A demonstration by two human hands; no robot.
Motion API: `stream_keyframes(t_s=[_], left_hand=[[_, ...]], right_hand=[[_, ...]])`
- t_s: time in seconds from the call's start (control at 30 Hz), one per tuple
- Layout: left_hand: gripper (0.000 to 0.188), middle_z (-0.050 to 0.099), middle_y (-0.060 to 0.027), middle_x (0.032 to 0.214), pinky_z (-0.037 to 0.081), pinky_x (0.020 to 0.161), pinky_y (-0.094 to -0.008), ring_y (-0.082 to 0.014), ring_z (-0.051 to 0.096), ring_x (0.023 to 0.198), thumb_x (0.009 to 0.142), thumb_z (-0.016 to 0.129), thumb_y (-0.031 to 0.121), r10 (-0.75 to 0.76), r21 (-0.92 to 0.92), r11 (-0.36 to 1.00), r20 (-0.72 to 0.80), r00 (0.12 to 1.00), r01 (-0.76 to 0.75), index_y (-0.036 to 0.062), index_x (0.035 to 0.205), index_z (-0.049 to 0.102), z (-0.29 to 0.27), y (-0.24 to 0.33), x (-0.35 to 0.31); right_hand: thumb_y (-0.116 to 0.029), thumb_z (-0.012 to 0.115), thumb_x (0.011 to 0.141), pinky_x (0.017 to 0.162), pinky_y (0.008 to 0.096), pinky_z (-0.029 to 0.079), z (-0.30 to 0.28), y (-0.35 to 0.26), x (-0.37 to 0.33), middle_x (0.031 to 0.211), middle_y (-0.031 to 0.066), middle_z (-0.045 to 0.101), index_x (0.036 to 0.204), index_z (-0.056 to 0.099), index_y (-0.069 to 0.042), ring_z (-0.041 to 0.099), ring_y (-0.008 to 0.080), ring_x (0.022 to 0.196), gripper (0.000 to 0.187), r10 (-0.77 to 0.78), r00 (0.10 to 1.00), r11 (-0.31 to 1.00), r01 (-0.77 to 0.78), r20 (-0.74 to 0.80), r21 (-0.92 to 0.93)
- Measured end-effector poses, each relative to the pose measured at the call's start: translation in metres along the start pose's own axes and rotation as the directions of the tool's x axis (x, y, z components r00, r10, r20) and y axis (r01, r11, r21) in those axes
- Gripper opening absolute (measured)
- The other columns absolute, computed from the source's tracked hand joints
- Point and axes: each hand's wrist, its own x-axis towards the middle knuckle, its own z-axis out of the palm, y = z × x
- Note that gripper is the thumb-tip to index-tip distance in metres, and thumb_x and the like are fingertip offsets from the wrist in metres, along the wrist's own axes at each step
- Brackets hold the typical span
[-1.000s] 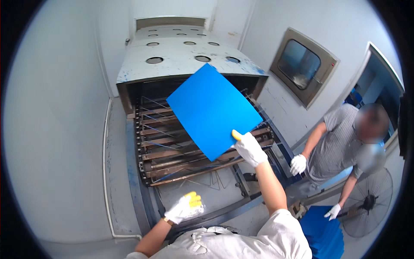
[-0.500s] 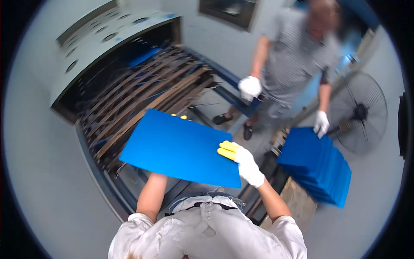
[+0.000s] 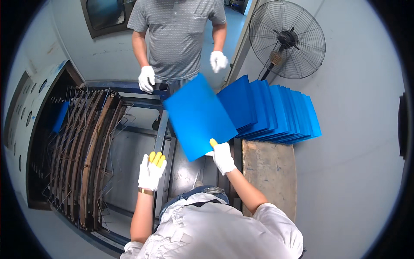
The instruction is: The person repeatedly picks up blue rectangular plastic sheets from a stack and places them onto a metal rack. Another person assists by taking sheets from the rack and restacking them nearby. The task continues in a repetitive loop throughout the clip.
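A flat blue rectangular panel is held up in front of me, tilted, by my right hand. The gloved thumb lies over its near edge; the other fingers are mostly hidden beneath. My left hand, in a white glove with yellow fingertips, is raised palm-up with fingers apart and nothing in it. It is away from the panel, to its lower left. Just beyond the held panel, a fanned row of similar blue panels rests on a worn wooden board at the right.
A rack of brown slats with thin wires runs along the left, leading into a perforated housing with a blue panel inside. Across from me stands a co-worker in white gloves. A large fan stands at the back right.
My view has turned to the right. My left hand has let go of the panel, and my right hand has carried it toward the row. The co-worker's hand has left the row.
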Motion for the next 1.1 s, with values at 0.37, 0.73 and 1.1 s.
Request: stream_keyframes(t_s=[0.37,0.73,1.1], left_hand=[[0.028,0.049,-0.0129,0.107,0.042,0.081,-0.041,-0.0274,0.048,0.097,0.083,0.048,0.03,-0.068,0.011,0.997,-0.218,0.974,0.073,0.0058,0.097,0.049,-0.08,-0.034,-0.04],[0.025,0.052,-0.0118,0.102,0.043,0.079,-0.0401,-0.026,0.049,0.094,0.082,0.049,0.03,-0.072,0.002,0.997,-0.381,0.922,0.078,0.007,0.092,0.05,-0.106,-0.03,-0.06],[0.027,0.052,-0.0137,0.103,0.043,0.081,-0.0408,-0.0282,0.049,0.096,0.081,0.052,0.026,-0.124,0.0,0.991,-0.38,0.917,0.134,0.0039,0.096,0.051,-0.088,-0.038,-0.046]], right_hand=[[-0.006,0.044,0.076,0.062,0.033,0.045,-0.038,0.028,0.155,0.084,0.0182,0.059,0.106,0.05,0.001,0.058,0.0286,0.072,0.032,-0.487,0.787,0.693,0.085,-0.378,-0.716],[-0.012,0.043,0.082,0.068,0.0357,0.044,-0.028,0.006,0.147,0.09,0.0176,0.058,0.105,0.054,-0.004,0.056,0.0316,0.079,0.026,-0.5,0.79,0.651,0.073,-0.355,-0.756],[-0.012,0.042,0.083,0.069,0.0365,0.044,-0.029,0.0,0.15,0.091,0.0171,0.058,0.105,0.053,-0.005,0.056,0.0321,0.082,0.026,-0.471,0.772,0.719,0.056,-0.427,-0.693]])
